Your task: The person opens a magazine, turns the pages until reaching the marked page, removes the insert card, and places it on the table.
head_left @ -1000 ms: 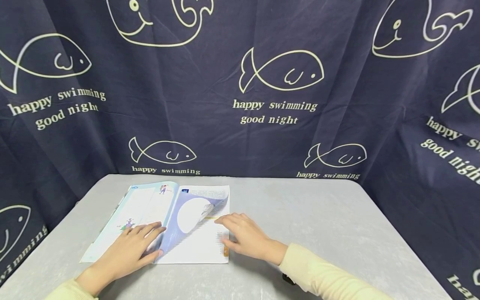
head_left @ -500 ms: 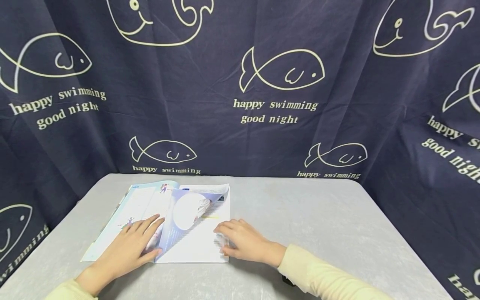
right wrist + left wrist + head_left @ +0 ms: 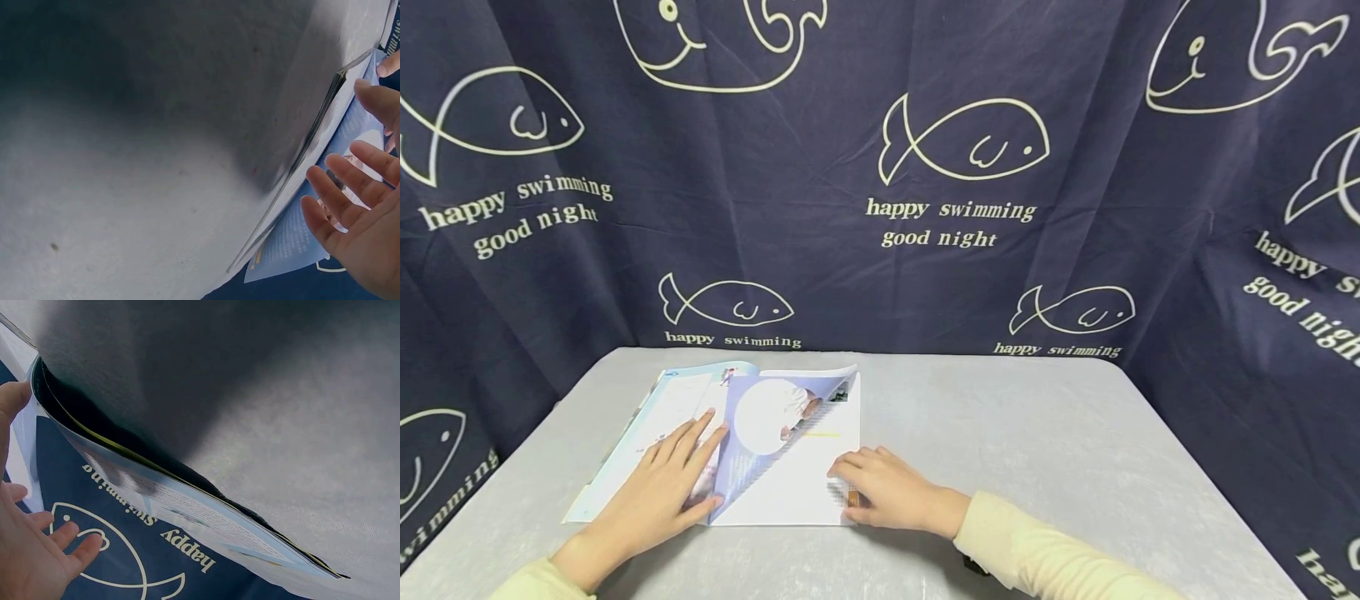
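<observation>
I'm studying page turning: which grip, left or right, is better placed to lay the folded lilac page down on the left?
Probably the left grip: it lies beside the left edge of the lilac page. The right grip is at the outer edge of the white page, apart from the lilac one.

Pale lettering all over the dark blue curtain (image 3: 820, 175): "happy swimming" with "good night" below it, under the outlined fish (image 3: 962, 140), though some repeats get chopped off at the edges of the head view. The left wrist view catches a "happy swimming" too, just upside down and slanted. There's print on the open book (image 3: 786, 487) and its little orange tab (image 3: 853, 498), but honestly it's way too tiny to read.
</observation>
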Demonstrator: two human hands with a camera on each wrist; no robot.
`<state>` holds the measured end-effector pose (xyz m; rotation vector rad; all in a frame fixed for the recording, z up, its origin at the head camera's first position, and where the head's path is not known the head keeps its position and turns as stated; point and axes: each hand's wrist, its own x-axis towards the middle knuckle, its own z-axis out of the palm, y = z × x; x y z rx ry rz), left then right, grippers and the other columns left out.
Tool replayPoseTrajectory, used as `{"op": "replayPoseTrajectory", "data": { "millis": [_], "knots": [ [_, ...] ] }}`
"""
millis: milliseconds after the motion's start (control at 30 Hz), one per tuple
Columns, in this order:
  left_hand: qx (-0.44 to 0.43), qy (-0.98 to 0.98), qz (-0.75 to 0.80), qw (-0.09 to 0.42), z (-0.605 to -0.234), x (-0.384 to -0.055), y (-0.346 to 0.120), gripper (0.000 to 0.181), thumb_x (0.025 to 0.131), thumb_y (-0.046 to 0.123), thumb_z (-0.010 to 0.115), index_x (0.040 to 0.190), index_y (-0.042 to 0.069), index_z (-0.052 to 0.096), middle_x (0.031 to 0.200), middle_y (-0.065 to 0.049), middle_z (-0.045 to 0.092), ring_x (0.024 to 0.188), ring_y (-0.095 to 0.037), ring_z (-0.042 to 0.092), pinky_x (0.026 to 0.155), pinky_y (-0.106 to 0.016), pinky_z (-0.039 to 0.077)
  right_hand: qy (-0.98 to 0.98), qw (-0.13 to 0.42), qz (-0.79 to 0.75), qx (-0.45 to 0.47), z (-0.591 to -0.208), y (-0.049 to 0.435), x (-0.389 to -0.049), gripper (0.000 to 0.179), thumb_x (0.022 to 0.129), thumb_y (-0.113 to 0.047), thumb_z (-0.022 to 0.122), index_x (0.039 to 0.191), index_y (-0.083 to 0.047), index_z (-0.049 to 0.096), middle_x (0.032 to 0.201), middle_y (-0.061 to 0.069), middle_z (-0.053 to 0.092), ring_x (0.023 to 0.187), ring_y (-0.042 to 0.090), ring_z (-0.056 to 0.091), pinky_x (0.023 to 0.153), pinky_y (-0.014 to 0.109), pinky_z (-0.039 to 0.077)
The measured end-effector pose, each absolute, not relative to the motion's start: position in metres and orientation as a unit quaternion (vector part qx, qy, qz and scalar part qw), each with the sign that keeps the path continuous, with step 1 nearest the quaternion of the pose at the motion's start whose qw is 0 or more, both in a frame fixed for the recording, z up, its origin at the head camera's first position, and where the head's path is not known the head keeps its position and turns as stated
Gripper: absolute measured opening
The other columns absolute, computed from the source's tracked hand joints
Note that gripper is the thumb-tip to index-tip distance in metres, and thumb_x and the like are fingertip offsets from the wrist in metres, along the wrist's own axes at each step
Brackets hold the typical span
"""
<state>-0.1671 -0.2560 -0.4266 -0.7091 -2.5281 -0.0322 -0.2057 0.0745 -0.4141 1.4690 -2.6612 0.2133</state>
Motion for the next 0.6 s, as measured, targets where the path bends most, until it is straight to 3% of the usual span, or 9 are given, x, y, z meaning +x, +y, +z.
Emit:
{"op": "replayPoseTrajectory", "data": {
  "millis": [600],
  "knots": [
    [-0.283,-0.929,-0.012,0.236,-0.4310,-0.1648,-0.2545,0.064,0.073,0.032,0.066,0.134,0.025,0.046,0.140,-0.008,0.042,0.123,-0.036,0.039,0.089,-0.057,0.032,-0.871,0.029,0.056,0.487,-0.4176,0.0738,-0.2059,0.047,0.080,-0.045,0.063,0.118,-0.019,0.054,0.120,-0.004,0.057,0.107,0.012,0.053,0.088,0.032,0.044]
  ]
}}
